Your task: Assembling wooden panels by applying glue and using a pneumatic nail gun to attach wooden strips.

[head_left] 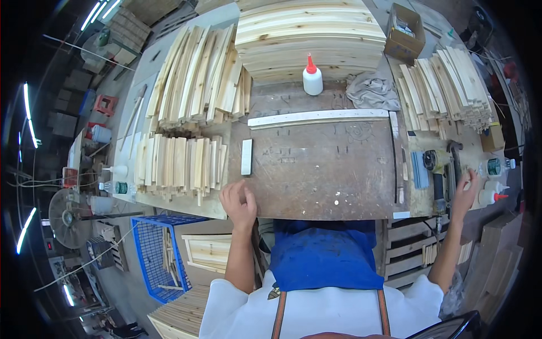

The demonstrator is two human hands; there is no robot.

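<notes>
My left hand rests at the front left edge of the brown work board, its fingers loosely bent with nothing in them. Just beyond it lies a short white block. At the right end of the bench my right hand reaches out, fingers stretched forward; no held thing shows. Beside that hand are a hammer and a nail gun. A pale straight strip is fixed along the board's far side, with a narrow dark strip down its right side.
Stacked wooden slats and shorter slats fill the left. More slats lie at right. Behind the board are a red-tipped glue bottle, a grey rag and piled wooden boards. A blue crate stands below left.
</notes>
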